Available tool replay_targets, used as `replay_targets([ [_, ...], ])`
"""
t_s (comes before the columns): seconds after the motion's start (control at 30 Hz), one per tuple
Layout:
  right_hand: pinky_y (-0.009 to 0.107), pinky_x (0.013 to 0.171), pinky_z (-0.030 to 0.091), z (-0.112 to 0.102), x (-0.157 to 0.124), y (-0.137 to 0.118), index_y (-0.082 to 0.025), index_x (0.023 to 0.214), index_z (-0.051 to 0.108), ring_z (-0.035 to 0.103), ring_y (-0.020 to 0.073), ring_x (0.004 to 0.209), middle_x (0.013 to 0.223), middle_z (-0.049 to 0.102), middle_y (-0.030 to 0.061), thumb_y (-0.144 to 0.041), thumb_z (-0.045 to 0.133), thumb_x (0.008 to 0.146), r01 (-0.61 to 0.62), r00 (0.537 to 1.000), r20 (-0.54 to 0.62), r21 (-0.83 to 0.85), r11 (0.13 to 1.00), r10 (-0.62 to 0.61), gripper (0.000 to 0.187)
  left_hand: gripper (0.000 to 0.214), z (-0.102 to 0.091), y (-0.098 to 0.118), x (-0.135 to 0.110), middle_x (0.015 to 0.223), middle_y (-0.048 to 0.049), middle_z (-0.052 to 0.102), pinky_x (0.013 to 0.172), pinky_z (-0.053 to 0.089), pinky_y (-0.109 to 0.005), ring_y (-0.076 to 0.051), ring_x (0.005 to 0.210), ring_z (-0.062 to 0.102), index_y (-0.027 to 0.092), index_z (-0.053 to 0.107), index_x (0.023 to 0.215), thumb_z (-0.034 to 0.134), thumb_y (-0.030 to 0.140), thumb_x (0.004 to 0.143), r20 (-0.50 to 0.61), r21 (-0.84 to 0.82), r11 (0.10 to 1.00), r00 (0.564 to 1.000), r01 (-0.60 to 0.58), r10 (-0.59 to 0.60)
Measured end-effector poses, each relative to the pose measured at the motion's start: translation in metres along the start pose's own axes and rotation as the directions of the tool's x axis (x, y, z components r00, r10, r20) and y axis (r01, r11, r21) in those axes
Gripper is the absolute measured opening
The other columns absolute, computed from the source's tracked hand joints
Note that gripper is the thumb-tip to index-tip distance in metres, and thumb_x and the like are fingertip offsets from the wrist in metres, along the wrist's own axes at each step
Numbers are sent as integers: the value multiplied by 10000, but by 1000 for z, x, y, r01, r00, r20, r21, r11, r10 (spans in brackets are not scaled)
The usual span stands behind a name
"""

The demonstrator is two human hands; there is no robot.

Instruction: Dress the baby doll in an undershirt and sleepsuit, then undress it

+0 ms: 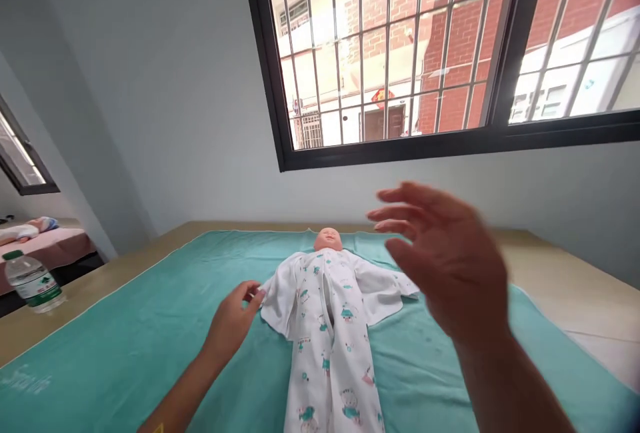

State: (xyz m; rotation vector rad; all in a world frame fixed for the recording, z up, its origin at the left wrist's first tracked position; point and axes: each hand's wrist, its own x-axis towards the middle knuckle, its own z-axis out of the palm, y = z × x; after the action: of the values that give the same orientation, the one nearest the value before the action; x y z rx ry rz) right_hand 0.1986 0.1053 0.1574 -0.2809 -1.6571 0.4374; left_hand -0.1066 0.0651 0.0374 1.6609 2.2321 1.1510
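Observation:
A baby doll point(327, 238) lies on its back on a teal mat point(125, 326), dressed in a white printed sleepsuit point(327, 333). My left hand point(233, 320) pinches the end of the suit's left sleeve, fingers closed on the cloth. Raised in the air above the doll's right side, my right hand point(440, 253) has its fingers spread and holds nothing. It covers part of the suit's right sleeve.
The mat lies on a tan table point(565, 273) against a grey wall under a barred window point(400, 53). A water bottle point(34, 281) stands at the table's left edge. A second doll on a pink mat point(40, 236) lies in the room beyond.

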Motion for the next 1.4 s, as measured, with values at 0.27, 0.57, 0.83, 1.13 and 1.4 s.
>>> replay_targets([
  [0.27, 383, 1020, 464, 84, -46, 119, -256, 1157, 626, 568, 202, 1159, 1220, 628, 41, -291, 531, 920, -119, 844, 452, -365, 923, 287, 258, 395, 77, -57, 32, 1055, -131, 653, 736, 406, -322, -272, 977, 590, 178, 629, 968, 382, 475, 885, 41, 393, 918, 997, 43, -64],
  [0.57, 510, 1163, 228, 127, -93, 143, -287, 1161, 648, 501, 213, 1261, 1254, 623, 23, -228, 444, 947, 190, 687, 673, -530, 826, 274, 301, 283, 83, -78, 37, 811, -63, 625, 690, 368, -295, -211, 814, 577, 211, 508, 750, 345, 356, 930, -18, 220, 975, 1000, -4, 9],
  [0.83, 489, 1159, 233, 133, -92, 135, -275, 1131, 659, 521, 188, 1237, 1225, 641, 18, -196, 410, 950, 190, 696, 657, -559, 807, 291, 317, 299, 86, -72, 30, 986, -83, 689, 796, 468, -332, -242, 921, 629, 180, 592, 965, 494, 424, 823, 33, -415, 904, 994, 104, -100],
  [1.13, 422, 1088, 342, 143, -72, 170, -240, 1158, 644, 536, 214, 1190, 1250, 620, 45, -260, 562, 867, -89, 776, 438, -637, 766, 454, 303, 486, 79, -71, 23, 1044, -101, 716, 855, 493, -368, -273, 971, 642, 139, 678, 1042, 473, 525, 828, 27, -552, 831, 997, 74, -71],
  [1.4, 417, 1130, 252, 138, -72, 180, -297, 1047, 681, 456, 200, 1277, 1255, 618, -15, -335, 590, 860, -108, 723, 478, -635, 765, 499, 212, 518, 80, -73, 18, 1049, -89, 720, 855, 494, -357, -270, 948, 641, 146, 689, 1053, 504, 561, 804, 23, -447, 892, 997, 72, -69],
])
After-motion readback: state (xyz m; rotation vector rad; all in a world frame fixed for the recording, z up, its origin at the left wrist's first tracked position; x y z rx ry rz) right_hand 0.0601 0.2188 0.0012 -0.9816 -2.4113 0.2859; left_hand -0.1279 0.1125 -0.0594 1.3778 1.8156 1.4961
